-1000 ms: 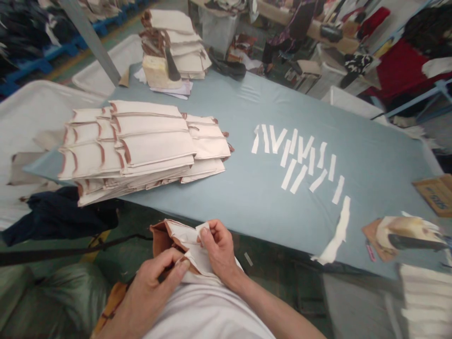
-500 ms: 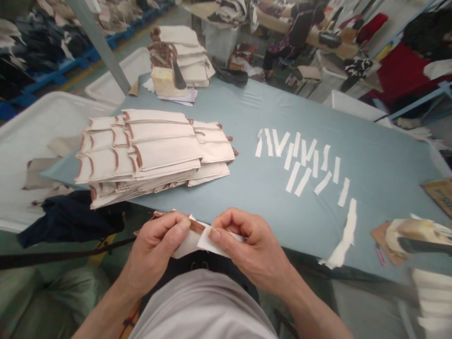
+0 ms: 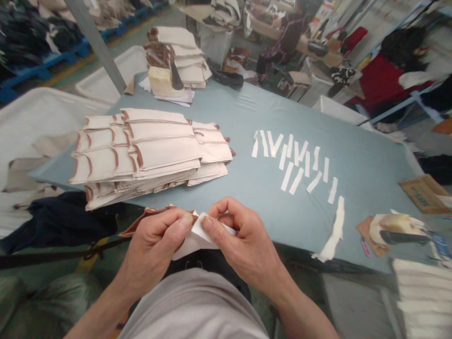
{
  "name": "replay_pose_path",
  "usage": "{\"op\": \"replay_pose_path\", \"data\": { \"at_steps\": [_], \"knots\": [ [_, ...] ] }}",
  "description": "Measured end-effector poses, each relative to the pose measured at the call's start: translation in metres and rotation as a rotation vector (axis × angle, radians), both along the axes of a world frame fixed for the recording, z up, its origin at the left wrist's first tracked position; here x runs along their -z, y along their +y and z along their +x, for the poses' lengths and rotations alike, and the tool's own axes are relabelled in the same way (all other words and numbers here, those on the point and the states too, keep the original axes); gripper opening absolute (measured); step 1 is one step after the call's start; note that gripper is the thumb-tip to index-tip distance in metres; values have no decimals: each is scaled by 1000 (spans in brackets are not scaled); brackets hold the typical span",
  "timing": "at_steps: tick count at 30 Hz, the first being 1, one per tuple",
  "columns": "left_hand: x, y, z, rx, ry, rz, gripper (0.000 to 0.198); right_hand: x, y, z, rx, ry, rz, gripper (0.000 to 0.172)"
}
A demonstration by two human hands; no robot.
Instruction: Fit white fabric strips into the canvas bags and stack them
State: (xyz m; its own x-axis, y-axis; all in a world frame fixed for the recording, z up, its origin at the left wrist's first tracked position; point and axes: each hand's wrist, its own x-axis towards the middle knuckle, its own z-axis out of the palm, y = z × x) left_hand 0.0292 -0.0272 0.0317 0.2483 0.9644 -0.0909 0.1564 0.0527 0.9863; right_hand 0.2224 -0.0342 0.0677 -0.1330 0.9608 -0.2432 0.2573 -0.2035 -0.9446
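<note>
Head view: a cream fabric piece with brown trim is held at the person's waist, by the near edge of a blue-grey table. The left hand pinches its trimmed edge between thumb and curled forefinger. The right hand, fingers curled in, pinches a white strip over it. Beyond, stacked cream pieces lie left, loose strips right.

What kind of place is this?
Likely a textile workshop or sewing factory: a stack of cream cloth pieces with brown edging sits on a big blue-grey table, near many loose white strips.
</note>
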Motion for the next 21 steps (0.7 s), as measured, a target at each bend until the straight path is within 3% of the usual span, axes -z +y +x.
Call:
{"op": "replay_pose_path", "data": {
  "at_steps": [9,16,21],
  "knots": [
    [11,-1,-10,34,-89,-41,47,2,-5,-11,53,-20,124,25],
    [17,2,-16,67,-151,-118,49,3,-2,-16,47,-59,129,24],
    [20,4,-18,18,-124,-112,55,10,-2,-19,61,-167,238,26]
  ]
}}
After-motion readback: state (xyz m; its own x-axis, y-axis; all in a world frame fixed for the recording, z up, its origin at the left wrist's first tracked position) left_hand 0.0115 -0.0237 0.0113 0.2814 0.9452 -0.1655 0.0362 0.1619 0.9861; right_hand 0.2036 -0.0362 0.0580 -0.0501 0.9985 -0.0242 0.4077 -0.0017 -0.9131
